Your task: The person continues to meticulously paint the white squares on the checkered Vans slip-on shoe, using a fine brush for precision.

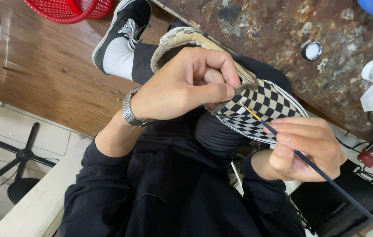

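Holding the checkered slip-on shoe (257, 109) by its collar, the left hand (186, 83) pinched it tight over the lap; the right hand (305, 147) gripped a thin paintbrush (314, 164), tip slanting up-left onto the shoe.

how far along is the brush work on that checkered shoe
Done: hard to tell; no fresh paint stands out on the checkered shoe. In hand: the left hand has its grip on the shoe's opening, fingers tucked inside, while the right hand holds a thin brush with its tip at the upper edge of the checker pattern. Left: cannot be judged; most of the pattern looks alike. Small open pots sit on the stained table.
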